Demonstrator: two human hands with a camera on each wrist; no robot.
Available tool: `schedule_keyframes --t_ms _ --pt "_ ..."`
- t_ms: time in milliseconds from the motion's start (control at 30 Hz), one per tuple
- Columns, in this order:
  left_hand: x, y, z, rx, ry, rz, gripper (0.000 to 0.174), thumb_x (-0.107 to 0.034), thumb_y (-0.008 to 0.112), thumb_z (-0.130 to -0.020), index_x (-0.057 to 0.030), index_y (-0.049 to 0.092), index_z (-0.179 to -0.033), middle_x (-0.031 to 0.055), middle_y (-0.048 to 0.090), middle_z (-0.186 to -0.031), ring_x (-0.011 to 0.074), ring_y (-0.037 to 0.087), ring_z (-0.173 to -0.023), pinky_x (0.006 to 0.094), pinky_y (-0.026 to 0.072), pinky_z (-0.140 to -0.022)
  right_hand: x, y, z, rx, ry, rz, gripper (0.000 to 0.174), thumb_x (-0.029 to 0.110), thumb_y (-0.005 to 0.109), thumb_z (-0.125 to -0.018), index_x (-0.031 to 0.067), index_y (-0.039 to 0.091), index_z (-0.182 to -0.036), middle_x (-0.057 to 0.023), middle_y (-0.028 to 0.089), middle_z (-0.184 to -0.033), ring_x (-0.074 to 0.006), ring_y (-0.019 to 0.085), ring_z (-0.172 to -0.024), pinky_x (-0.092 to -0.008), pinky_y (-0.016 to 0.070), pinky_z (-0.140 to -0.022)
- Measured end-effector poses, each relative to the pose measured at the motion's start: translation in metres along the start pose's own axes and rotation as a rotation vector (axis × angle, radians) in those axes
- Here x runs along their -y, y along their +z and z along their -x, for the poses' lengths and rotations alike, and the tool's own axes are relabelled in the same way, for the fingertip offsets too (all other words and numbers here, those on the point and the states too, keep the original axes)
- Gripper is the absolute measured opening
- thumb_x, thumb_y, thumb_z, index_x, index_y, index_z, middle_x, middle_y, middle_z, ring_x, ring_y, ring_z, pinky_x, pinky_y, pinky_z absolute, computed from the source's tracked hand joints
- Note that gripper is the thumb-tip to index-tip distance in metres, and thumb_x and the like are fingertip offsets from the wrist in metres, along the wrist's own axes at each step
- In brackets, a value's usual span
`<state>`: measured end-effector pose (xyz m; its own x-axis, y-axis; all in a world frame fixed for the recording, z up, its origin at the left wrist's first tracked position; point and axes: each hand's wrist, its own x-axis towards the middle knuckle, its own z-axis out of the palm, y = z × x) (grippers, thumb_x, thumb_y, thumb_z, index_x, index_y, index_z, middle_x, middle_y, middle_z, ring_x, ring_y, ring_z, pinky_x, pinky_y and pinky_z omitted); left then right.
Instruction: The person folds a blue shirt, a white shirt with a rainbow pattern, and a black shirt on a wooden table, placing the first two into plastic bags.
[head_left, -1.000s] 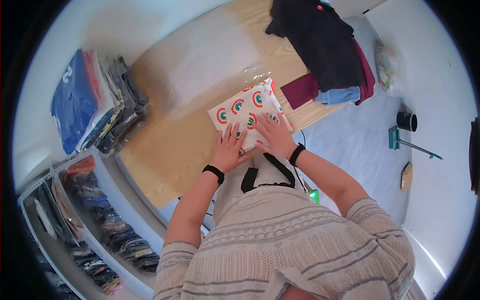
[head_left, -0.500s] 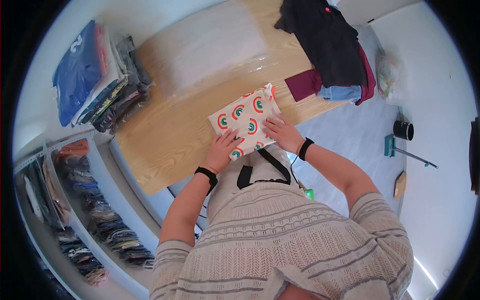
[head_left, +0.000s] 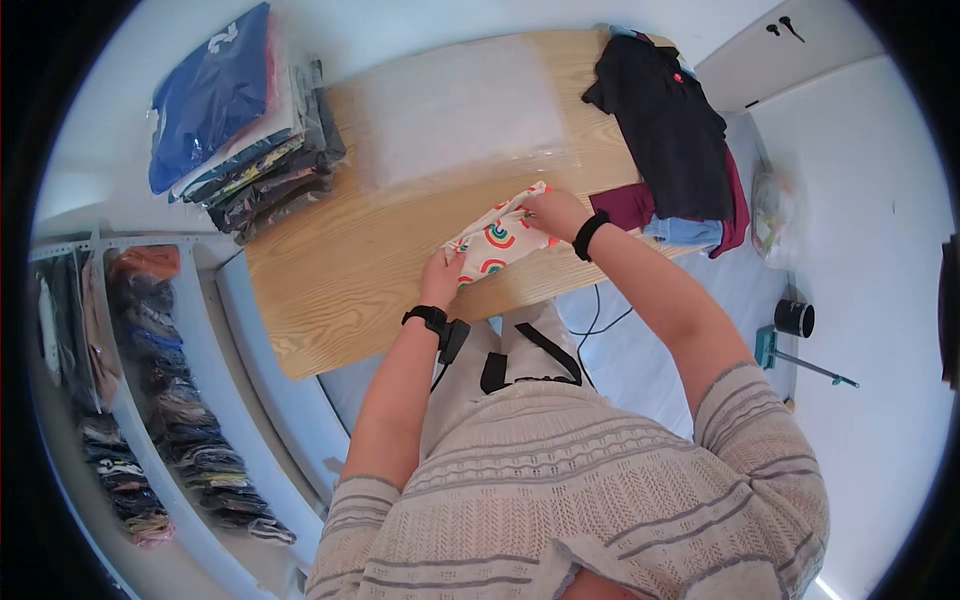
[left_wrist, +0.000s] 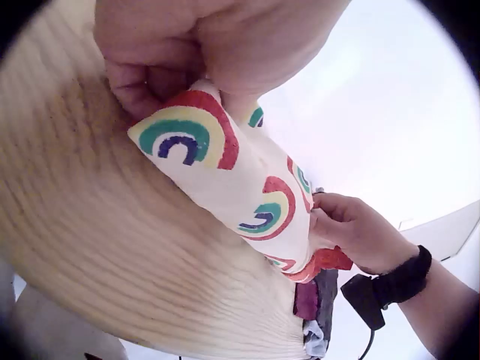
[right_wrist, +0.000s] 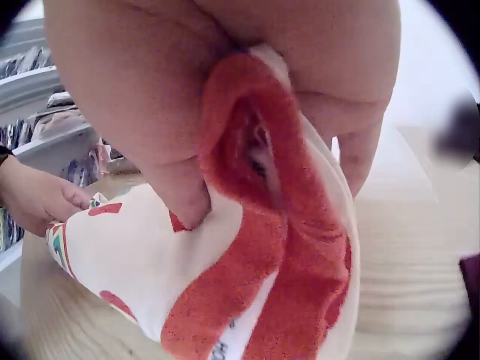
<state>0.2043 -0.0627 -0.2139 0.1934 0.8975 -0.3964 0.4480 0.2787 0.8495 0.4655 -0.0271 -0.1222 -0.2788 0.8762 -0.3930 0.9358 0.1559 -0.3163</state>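
A cream cloth with a rainbow print (head_left: 497,238), folded into a narrow bundle, is held over the near edge of the wooden table. The left hand (head_left: 441,277) pinches its left end; in the left wrist view the thumb and curled fingers grip a corner beside a rainbow. At the other end, the right hand (head_left: 557,215) grips the far right corner. Seen from the right wrist, thumb and fingers hold a gathered fold with red edging (right_wrist: 251,187) and a white strip with dark lettering. The cloth slants between both hands, its right end farther from the body.
Flat clear plastic bags (head_left: 460,110) lie at the table's back. Folded clothes in plastic (head_left: 225,110) are stacked at the left. A black shirt (head_left: 660,110) lies over maroon and denim clothes at the right. Shelves (head_left: 205,400) of bagged clothes stand on the left.
Both hands lay with extended fingers on the flat printed cloth; now they grip its two ends. The cloth has been folded narrower and raised, and the right hand has moved farther from the body.
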Motion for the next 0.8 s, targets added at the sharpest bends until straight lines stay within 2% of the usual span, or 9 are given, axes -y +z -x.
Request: schedule_keyframes --t_ms 133,200,367,433,500,633,667,733,800 --pt "-0.004 -0.002 0.005 -0.009 -0.039 -0.008 0.026 -0.019 0.052 -0.092 0.0046 0.059 -0.099 0.0097 0.066 -0.09 0.0122 0.058 -0.081 0.029 0.0459 -0.07 0.043 -0.019 0.006 -0.146 -0.163 0.209 0.038 0.023 0.066 -0.074 0.0111 0.059 -0.11 -0.0093 0.066 -0.095 -0.0284 0.062 -0.092 -0.0448 0.0418 -0.089" --pt "-0.012 -0.004 0.011 -0.068 0.01 -0.005 0.032 -0.027 0.052 -0.09 0.0046 0.057 -0.093 0.0253 0.062 -0.09 0.0387 0.06 -0.084 0.0416 0.0451 -0.072 0.058 -0.015 0.003 0.035 -0.136 0.167 0.054 0.023 0.073 -0.068 0.0124 0.054 -0.118 -0.0068 0.061 -0.11 -0.0236 0.055 -0.108 -0.049 0.0279 -0.104" --pt "0.019 0.007 -0.002 -0.097 0.002 0.059 0.033 -0.027 0.049 -0.091 0.0046 0.056 -0.096 0.0263 0.061 -0.093 0.0404 0.058 -0.09 0.0432 0.0441 -0.076 0.052 0.012 -0.016 -0.173 -0.234 0.271 0.064 0.023 0.076 -0.064 0.0138 0.051 -0.122 -0.0074 0.048 -0.128 -0.0234 0.04 -0.126 -0.0507 0.0243 -0.107" --pt "0.018 0.006 -0.002 -0.102 0.015 0.091 0.032 -0.027 0.048 -0.092 0.0046 0.056 -0.097 0.0265 0.061 -0.094 0.0407 0.057 -0.092 0.0434 0.0438 -0.077 0.051 0.009 -0.018 -0.058 -0.192 0.267 0.068 0.027 0.078 -0.062 0.0146 0.05 -0.122 -0.0074 0.052 -0.121 -0.0235 0.043 -0.122 -0.0507 0.0246 -0.106" --pt "0.011 0.003 0.0 -0.079 -0.024 0.031 0.031 -0.023 0.046 -0.095 0.0047 0.056 -0.106 0.0173 0.065 -0.097 0.0221 0.061 -0.087 0.0335 0.0455 -0.078 0.05 0.008 -0.015 -0.059 -0.131 0.247 0.064 0.031 0.078 -0.062 0.0145 0.054 -0.118 -0.0079 0.055 -0.115 -0.0237 0.046 -0.119 -0.05 0.0245 -0.106" --pt "-0.007 -0.003 0.009 -0.087 -0.046 -0.067 0.031 -0.024 0.048 -0.094 0.0043 0.057 -0.104 0.0158 0.065 -0.096 0.0219 0.06 -0.086 0.0338 0.0454 -0.078 0.043 0.009 -0.005 -0.061 -0.06 0.239 0.052 0.039 0.077 -0.062 0.008 0.063 -0.101 -0.0095 0.059 -0.1 -0.0266 0.05 -0.11 -0.0479 0.029 -0.102" --pt "-0.007 -0.004 0.011 -0.064 -0.015 -0.062 0.032 -0.025 0.049 -0.093 0.0041 0.057 -0.103 0.0161 0.064 -0.094 0.0231 0.06 -0.086 0.0346 0.0454 -0.077 0.038 0.012 0.002 -0.098 -0.107 0.204 0.044 0.042 0.075 -0.064 0.0048 0.066 -0.085 -0.0116 0.06 -0.098 -0.0291 0.052 -0.106 -0.0451 0.0342 -0.096" --pt "-0.021 -0.012 0.009 -0.046 0.026 -0.06 0.032 -0.025 0.05 -0.093 0.0039 0.056 -0.103 0.0164 0.064 -0.093 0.0244 0.06 -0.086 0.0353 0.0455 -0.077 0.029 0.028 0.012 -0.117 -0.112 0.132 0.042 0.042 0.074 -0.065 0.0054 0.066 -0.085 -0.0128 0.061 -0.095 -0.0296 0.054 -0.102 -0.0447 0.0376 -0.091" --pt "-0.043 -0.028 0.008 0.017 -0.229 0.231 0.025 -0.022 0.052 -0.089 0.0011 0.058 -0.095 0.0213 0.062 -0.092 0.0379 0.058 -0.089 0.0435 0.0445 -0.077 0.022 0.037 0.029 -0.13 -0.091 0.014 0.04 0.042 0.072 -0.068 0.0057 0.065 -0.086 -0.0152 0.062 -0.086 -0.0319 0.058 -0.092 -0.0434 0.0435 -0.079"
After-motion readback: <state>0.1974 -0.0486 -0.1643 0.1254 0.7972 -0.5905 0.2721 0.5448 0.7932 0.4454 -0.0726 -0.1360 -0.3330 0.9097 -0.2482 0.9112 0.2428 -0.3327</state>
